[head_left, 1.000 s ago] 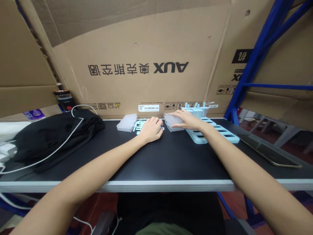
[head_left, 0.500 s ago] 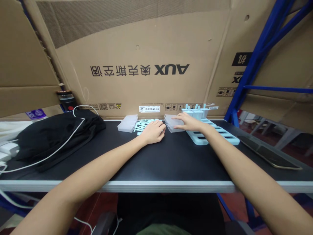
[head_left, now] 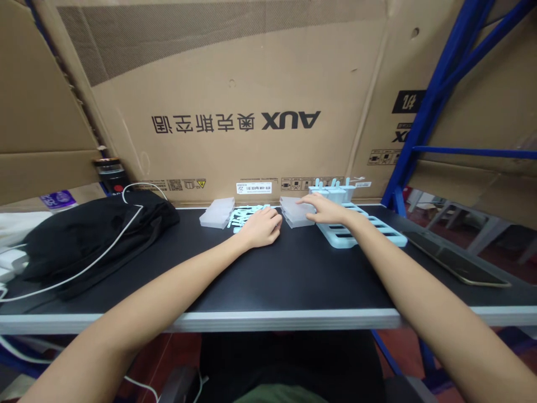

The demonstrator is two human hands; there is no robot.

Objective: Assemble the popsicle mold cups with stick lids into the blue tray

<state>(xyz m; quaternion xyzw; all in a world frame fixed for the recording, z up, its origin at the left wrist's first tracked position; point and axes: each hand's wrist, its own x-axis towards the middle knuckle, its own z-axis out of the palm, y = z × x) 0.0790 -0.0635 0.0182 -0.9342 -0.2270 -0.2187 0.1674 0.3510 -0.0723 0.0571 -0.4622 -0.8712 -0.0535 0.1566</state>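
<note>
My left hand rests on the table over the near right end of a heap of light blue sticks. Its fingers are curled together, and what lies beneath them is hidden. My right hand reaches over a stack of frosted clear plastic moulds; thumb and forefinger are apart, with the fingertips at the stack's right side. Left of the sticks lies another stack of frosted moulds. A light blue slotted rack sits under my right wrist, with light blue moulds with upright handles at its back.
A black cloth bag with a white cable over it lies at the left, before a dark jar. A phone is at the far right. Behind stands a large cardboard box; a blue metal frame rises at the right.
My right thumb has drawn back toward the right edge of the mould stack. My left hand keeps its place. The whole view has shifted slightly.
</note>
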